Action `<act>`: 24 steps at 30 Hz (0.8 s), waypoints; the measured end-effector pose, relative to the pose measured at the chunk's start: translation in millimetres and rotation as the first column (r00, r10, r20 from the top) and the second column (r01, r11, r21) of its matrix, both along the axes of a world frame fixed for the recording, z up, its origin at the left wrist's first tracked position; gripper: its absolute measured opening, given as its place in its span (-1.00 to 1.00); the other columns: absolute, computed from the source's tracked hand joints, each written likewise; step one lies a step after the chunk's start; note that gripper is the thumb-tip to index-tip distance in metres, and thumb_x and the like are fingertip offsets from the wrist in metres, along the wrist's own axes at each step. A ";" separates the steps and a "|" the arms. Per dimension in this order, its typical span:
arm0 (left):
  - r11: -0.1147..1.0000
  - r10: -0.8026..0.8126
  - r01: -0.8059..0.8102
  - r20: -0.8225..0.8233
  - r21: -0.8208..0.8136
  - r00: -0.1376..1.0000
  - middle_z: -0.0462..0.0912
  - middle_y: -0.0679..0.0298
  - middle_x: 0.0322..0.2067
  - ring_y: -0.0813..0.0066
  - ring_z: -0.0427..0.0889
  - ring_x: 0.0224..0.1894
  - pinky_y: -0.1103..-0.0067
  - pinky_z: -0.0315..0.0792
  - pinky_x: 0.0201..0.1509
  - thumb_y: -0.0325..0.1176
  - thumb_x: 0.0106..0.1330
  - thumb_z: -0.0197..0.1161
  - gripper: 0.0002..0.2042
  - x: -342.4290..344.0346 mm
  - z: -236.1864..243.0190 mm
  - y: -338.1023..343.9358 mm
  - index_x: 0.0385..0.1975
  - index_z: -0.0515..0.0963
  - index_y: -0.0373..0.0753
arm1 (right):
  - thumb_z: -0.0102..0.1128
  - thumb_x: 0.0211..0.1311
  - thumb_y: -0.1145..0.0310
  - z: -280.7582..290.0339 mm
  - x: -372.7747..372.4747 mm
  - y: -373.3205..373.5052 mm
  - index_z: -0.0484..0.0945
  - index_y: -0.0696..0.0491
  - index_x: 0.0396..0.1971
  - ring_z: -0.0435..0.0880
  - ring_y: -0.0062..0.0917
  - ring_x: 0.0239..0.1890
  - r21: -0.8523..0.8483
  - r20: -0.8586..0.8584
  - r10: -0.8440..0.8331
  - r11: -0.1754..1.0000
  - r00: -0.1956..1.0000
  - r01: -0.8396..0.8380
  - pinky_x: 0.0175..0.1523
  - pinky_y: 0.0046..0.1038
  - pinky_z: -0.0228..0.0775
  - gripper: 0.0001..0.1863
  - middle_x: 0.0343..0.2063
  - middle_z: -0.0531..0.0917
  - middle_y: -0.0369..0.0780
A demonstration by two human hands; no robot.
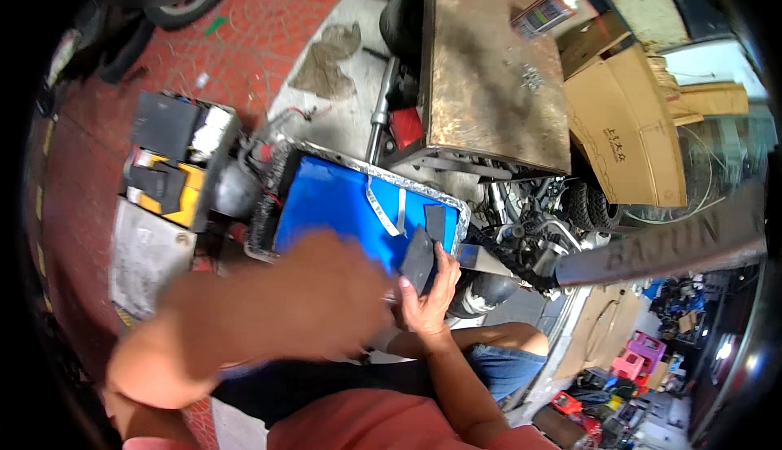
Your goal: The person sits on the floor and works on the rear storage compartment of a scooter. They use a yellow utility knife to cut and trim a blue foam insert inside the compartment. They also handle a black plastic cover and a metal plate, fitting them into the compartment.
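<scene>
A metal-rimmed tray with a bright blue inside lies in front of me, with two pale strips and a small dark piece in it. My right hand grips a dark grey flat piece over the tray's right part, thumb and fingers at its edges. My left hand is smeared by motion over the tray's lower left, left of the grey piece, and I cannot make out its fingers or anything in them.
A worn bench with a canister stands beyond the tray. A box with dark and yellow pieces is at left, a motor scooter upper left. Cardboard, wheels and plastic stools are at right.
</scene>
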State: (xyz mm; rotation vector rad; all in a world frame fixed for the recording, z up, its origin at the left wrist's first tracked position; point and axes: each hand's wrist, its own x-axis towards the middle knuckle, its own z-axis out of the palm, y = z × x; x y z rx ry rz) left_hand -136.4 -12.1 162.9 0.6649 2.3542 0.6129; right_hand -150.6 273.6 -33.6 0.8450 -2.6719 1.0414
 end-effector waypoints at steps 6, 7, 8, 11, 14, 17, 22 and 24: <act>0.824 0.292 -0.425 -0.361 -0.375 0.886 0.76 -0.06 -0.29 -0.07 0.77 -0.14 0.13 0.63 -0.02 -0.20 0.35 0.33 -0.73 -103.1 -79.1 -129.6 -0.24 0.73 -0.31 | 0.37 0.15 -0.09 -14.9 -6.8 6.4 0.42 0.26 0.36 0.57 0.00 0.06 0.119 0.097 0.130 0.983 0.987 -0.141 0.21 0.00 0.29 -0.09 0.08 0.58 0.09; 0.840 0.262 -0.351 -0.256 -0.414 0.930 0.76 -0.06 -0.30 -0.08 0.77 -0.14 0.12 0.62 -0.01 -0.19 0.38 0.32 -0.73 -121.1 -89.5 -132.3 -0.26 0.74 -0.31 | 0.37 0.16 -0.07 -10.3 -7.6 8.2 0.41 0.28 0.37 0.53 0.00 0.11 0.120 0.182 0.155 0.977 0.971 -0.179 0.25 -0.01 0.34 -0.08 0.11 0.55 0.11; 0.879 0.235 -0.302 -0.216 -0.368 0.948 0.76 -0.05 -0.31 -0.08 0.77 -0.14 0.12 0.62 0.00 -0.17 0.40 0.30 -0.71 -137.0 -109.6 -128.6 -0.27 0.74 -0.30 | 0.36 0.14 -0.16 -7.8 -11.3 3.2 0.45 0.25 0.35 0.54 -0.02 0.08 0.157 0.128 0.150 0.973 0.980 -0.170 0.21 0.01 0.35 -0.06 0.08 0.58 0.07; 0.913 0.043 -0.044 -0.013 -0.406 0.999 0.79 0.01 -0.29 -0.05 0.78 -0.12 0.13 0.62 0.03 -0.11 0.48 0.21 -0.66 -172.9 -160.1 -108.0 -0.26 0.76 -0.27 | 0.37 0.11 -0.24 -2.5 -22.1 2.4 0.51 0.17 0.32 0.56 -0.05 0.02 0.256 0.228 0.160 0.942 0.960 -0.218 0.16 -0.01 0.36 -0.07 0.01 0.61 0.03; 0.891 -0.123 0.123 0.029 -0.436 0.992 0.80 0.04 -0.25 0.00 0.79 -0.11 0.17 0.63 0.02 -0.15 0.45 0.21 -0.70 -201.9 -185.3 -102.4 -0.24 0.76 -0.25 | 0.27 0.29 -0.24 2.4 -33.5 -2.5 0.62 0.15 0.18 0.59 -0.14 -0.08 0.231 0.358 0.137 0.945 0.924 -0.229 0.07 -0.05 0.33 -0.24 -0.06 0.65 -0.06; 0.870 -0.209 0.148 -0.079 -0.470 0.975 0.81 0.05 -0.19 0.04 0.80 -0.07 0.23 0.65 0.04 -0.27 0.35 0.25 -0.77 -241.6 -211.3 -102.7 -0.21 0.75 -0.27 | 0.28 0.29 -0.24 -1.5 -30.2 3.2 0.61 0.14 0.18 0.60 -0.17 -0.07 0.295 0.390 0.104 0.927 0.915 -0.231 0.07 -0.05 0.33 -0.24 -0.05 0.66 -0.08; 0.867 -0.128 0.090 -0.044 -0.491 0.991 0.81 -0.04 -0.18 0.01 0.81 -0.05 0.23 0.67 0.07 -0.34 0.27 0.28 -0.79 -278.7 -198.0 -76.6 -0.21 0.74 -0.29 | 0.27 0.27 -0.30 1.8 -29.9 5.9 0.58 0.13 0.22 0.60 -0.17 -0.06 0.217 0.390 0.105 0.955 0.915 -0.202 0.07 -0.04 0.33 -0.19 -0.03 0.66 -0.09; 0.881 -0.115 0.086 -0.035 -0.466 0.993 0.81 -0.05 -0.20 -0.02 0.81 -0.07 0.21 0.68 0.05 -0.34 0.27 0.28 -0.79 -279.1 -203.6 -71.9 -0.22 0.75 -0.29 | 0.23 0.28 -0.34 -0.8 -23.3 0.9 0.58 0.13 0.23 0.60 -0.16 -0.06 0.190 0.329 0.068 0.972 0.942 -0.137 0.08 -0.04 0.33 -0.16 -0.03 0.65 -0.08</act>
